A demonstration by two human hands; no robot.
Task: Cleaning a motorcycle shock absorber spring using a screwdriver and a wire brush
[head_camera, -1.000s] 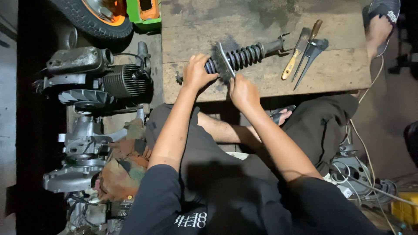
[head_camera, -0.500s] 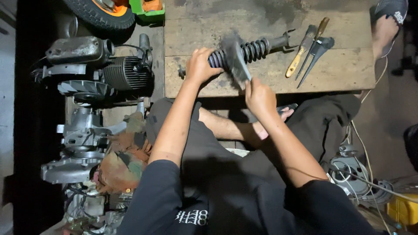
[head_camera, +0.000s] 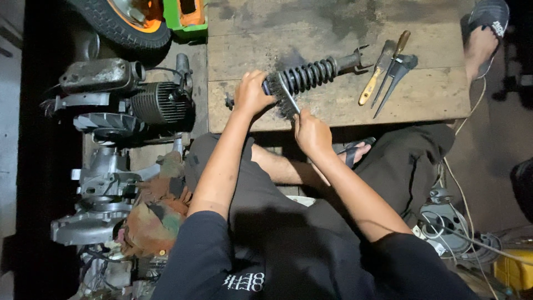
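Brush on the spring, both my hands busy at the near edge of the board.

My left hand (head_camera: pixel 251 93) is clamped round the near-left end of the shock absorber (head_camera: pixel 311 73), pinning it on the wooden board (head_camera: pixel 333 33). Its long axis runs from that hand up and away to the right, toward the fork end. My right hand (head_camera: pixel 312 133) is closed on the handle of the wire brush (head_camera: pixel 284 95), bristles lying across the coils just right of my left hand. That's the nearer hand to the spring. Scrapers (head_camera: pixel 388 69) lie well apart, far right.
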